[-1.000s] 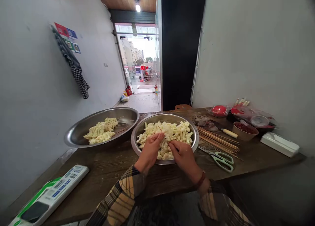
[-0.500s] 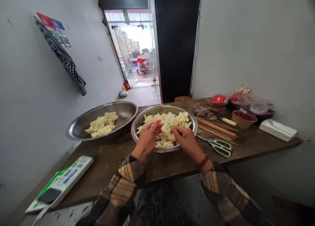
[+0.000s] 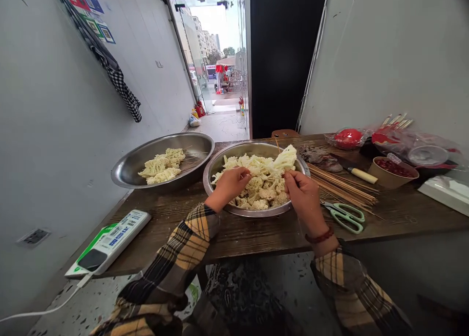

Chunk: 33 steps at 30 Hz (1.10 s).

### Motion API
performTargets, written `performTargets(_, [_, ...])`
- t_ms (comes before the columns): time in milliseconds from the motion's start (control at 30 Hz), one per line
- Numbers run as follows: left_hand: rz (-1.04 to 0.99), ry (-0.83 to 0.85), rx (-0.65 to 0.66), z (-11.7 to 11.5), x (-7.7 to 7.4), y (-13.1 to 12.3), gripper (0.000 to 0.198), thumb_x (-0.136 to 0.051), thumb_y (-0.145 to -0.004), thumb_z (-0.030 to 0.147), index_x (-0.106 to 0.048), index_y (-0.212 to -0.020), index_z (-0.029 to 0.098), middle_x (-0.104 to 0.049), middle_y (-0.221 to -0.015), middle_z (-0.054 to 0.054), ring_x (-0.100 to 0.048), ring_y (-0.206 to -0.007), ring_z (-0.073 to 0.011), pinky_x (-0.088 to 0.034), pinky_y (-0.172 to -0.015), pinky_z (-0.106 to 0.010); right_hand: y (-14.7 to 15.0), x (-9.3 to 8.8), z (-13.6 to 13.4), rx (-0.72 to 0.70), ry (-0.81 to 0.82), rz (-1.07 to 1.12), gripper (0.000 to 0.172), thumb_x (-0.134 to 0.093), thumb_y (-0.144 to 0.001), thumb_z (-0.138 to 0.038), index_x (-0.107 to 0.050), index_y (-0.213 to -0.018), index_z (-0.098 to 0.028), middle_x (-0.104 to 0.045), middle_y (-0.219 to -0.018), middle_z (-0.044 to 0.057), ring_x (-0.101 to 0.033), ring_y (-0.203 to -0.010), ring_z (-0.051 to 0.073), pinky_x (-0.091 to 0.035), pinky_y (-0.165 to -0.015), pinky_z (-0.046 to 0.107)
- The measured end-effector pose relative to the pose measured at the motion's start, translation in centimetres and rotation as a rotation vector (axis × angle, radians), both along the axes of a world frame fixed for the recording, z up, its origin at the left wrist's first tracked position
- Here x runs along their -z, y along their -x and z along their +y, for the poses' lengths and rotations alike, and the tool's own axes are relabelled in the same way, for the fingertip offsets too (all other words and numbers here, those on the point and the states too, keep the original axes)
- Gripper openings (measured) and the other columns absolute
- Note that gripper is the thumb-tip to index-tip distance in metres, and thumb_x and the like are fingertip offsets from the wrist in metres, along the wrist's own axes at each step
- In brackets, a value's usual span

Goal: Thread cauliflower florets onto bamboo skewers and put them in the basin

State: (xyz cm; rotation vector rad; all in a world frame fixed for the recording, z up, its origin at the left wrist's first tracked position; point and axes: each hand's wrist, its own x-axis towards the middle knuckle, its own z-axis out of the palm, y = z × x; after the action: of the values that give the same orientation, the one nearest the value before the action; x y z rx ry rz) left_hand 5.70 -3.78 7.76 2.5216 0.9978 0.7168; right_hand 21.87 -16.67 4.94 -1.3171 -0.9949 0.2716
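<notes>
Over the metal bowl (image 3: 209, 193) heaped with cauliflower pieces (image 3: 258, 192), my right hand (image 3: 304, 192) pinches a pale cauliflower floret (image 3: 286, 159) near its lower end. A thin wooden skewer (image 3: 277, 144) pokes up beside the floret's top; whether it runs through the floret is hidden. My left hand (image 3: 231, 184) is at the left part of the same bowl, thumb and fingertips pressed together. What lies between those fingertips, if anything, is too small to make out. To the left, an oval metal basin (image 3: 126, 165) holds several cauliflower pieces (image 3: 161, 166) and thin sticks.
Bundled wooden skewers (image 3: 340, 187), green-handled scissors (image 3: 346, 216) and a wooden-handled knife (image 3: 362, 175) lie right of the bowl. Farther right are a paper tub (image 3: 383, 175) of red contents and white tissues (image 3: 445, 192). A phone (image 3: 92, 260) rests on a white box (image 3: 126, 233) at left.
My hands have moved apart; the floret has gone rightward and up in my right hand. A skewer tip now shows beside it. The whole view has tilted downward.
</notes>
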Motion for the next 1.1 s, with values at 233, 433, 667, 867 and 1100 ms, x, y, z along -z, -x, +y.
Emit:
performTargets(233, [0.185, -0.097, 0.058, -0.5, 0.4, -0.7, 0.012, -0.058, -0.074, 0.02, -0.067, -0.081, 0.018, -0.06, -0.084, -0.005, -0.054, -0.072, -0.0173, -0.04, -0.066, -0.029, 0.4, -0.7, -0.6, 0.01, 0.006, -0.061, 0.028, -0.053, -0.087, -0.039, -0.066, -0.082, -0.015, -0.049, -0.054, -0.004, -0.043, -0.049, 0.011, -0.035, -0.048, 0.023])
performTargets(433, [-0.266, 0.27, 0.08, -0.1, 0.0, -0.1, 0.007, -0.066, -0.067, 0.021, -0.061, -0.064, 0.017, -0.054, -0.062, 0.0, -0.047, -0.058, -0.012, -0.035, -0.056, -0.025, 0.4, -0.8, -0.9, 0.002, 0.022, -0.083, 0.029, -0.05, -0.088, -0.039, -0.066, -0.082, -0.016, -0.051, -0.057, -0.002, -0.044, -0.051, 0.012, -0.036, -0.05, 0.023])
performTargets(667, [-0.887, 0.99, 0.037, 0.0, -0.9, 1.4, 0.022, -0.075, -0.06, 0.023, -0.057, -0.069, 0.015, -0.052, -0.061, 0.003, -0.046, -0.052, -0.007, -0.037, -0.049, -0.021, 0.2, -0.6, -0.8, -0.096, 0.057, -0.121, 0.029, -0.05, -0.088, -0.039, -0.066, -0.081, -0.016, -0.053, -0.058, -0.002, -0.046, -0.053, 0.012, -0.036, -0.05, 0.023])
performTargets(867, [-1.066, 1.114, 0.082, 0.2, -1.0, 1.9, 0.017, -0.068, -0.061, 0.012, -0.055, -0.071, 0.015, -0.055, -0.063, 0.003, -0.047, -0.052, -0.0065, -0.037, -0.046, -0.019, 0.3, -1.2, -1.1, -0.18, 0.134, -0.248, 0.03, -0.049, -0.089, -0.038, -0.064, -0.073, -0.017, -0.056, -0.056, -0.002, -0.052, -0.055, 0.014, -0.038, -0.054, 0.024])
performTargets(1100, [-1.176, 1.014, 0.211, -0.5, -1.2, 2.2, 0.024, -0.07, -0.065, 0.01, -0.057, -0.085, 0.016, -0.067, -0.098, -0.003, -0.063, -0.087, -0.0139, -0.052, -0.08, -0.028, 0.4, -1.5, -1.2, -0.242, 0.184, -0.424, 0.029, -0.047, -0.089, -0.035, -0.063, -0.07, -0.019, -0.058, -0.056, -0.001, -0.054, -0.057, 0.015, -0.038, -0.055, 0.025])
